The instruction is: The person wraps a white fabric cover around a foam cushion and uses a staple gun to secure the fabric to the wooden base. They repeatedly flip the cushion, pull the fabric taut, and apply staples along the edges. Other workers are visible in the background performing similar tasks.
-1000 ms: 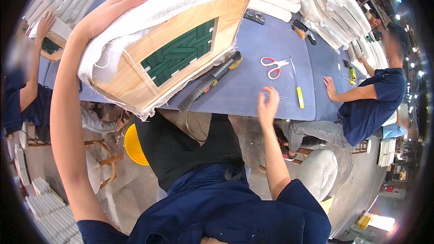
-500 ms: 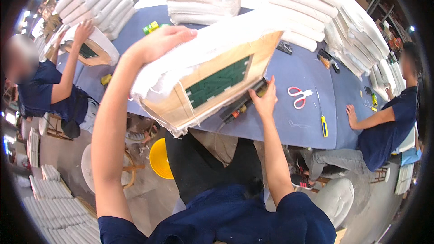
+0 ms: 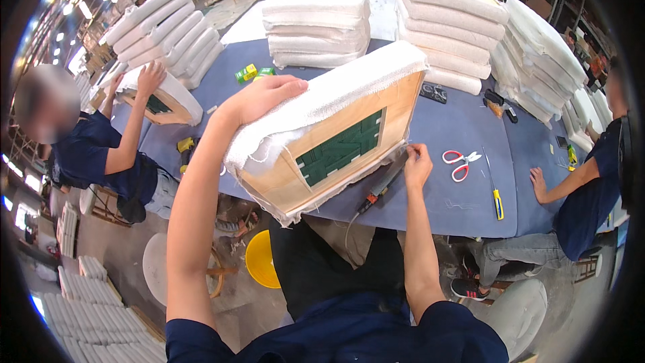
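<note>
A seat cushion [image 3: 336, 87] stands tilted on its edge on the blue table, its wooden underside with a green webbed panel [image 3: 342, 148] facing me. White fabric covers it and frays along the lower edge. Over its upper left edge my left hand [image 3: 265, 97] is closed, holding it upright. At the lower right corner my right hand [image 3: 418, 165] is pinched by the frayed fabric edge; the fingertips are small and partly hidden. Beneath the cushion lies a black corded power tool [image 3: 377, 191], partly covered. Red-handled cutters [image 3: 460, 165] and a yellow-handled screwdriver [image 3: 498, 203] lie to the right.
Stacks of white cushions [image 3: 316, 23] line the far side of the blue table [image 3: 470, 215]. Small green-yellow boxes [image 3: 246, 72] and a yellow-black tool [image 3: 186, 148] lie leftward. Co-workers sit at left [image 3: 101, 151] and right [image 3: 591, 195]. A yellow round object [image 3: 261, 262] is below the table.
My right hand has left the black tool and moved right to the cushion's lower corner. The tool now lies on the table. My left hand keeps its hold; the whole view has shifted.
</note>
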Demonstrator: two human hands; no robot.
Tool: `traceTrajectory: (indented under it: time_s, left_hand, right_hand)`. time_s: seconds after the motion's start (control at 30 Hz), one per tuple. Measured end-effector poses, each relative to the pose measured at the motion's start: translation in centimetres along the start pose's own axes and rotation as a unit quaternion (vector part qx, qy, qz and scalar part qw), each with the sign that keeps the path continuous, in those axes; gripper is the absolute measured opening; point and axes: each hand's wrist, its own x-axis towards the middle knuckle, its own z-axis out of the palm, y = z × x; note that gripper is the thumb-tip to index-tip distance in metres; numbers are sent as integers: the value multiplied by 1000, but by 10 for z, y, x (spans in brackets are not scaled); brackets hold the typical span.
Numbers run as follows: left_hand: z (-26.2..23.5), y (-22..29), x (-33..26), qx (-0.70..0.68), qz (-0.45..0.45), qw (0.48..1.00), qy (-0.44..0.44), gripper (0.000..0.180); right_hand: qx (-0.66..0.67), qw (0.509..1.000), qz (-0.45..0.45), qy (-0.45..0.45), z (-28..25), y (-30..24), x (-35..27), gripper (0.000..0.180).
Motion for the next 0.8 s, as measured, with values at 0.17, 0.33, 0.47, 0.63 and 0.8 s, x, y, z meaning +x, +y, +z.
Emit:
traceTrajectory:
  time_s: [0.17,0.33,0.47,0.63,0.8]
  left_hand:
    - [-15,15,-7,90,-6,995,43,59]
    - [-29,4,-7,134,5,990,36,76]
    - [-20,3,-17,218,78,972,41,96]
    - [-11,-12,-17,275,41,953,119,93]
    - [-5,10,-14,318,-45,935,152,73]
  right_hand:
    - [193,962,113,155,20,6,-40,39]
    - [423,755,490,-99,5,48,-58,18]
    - [385,766,490,-161,9,55,-35,15]
    - [476,765,418,-119,19,35,-51,30]
    - [118,991,62,-27,-16,-19,-54,33]
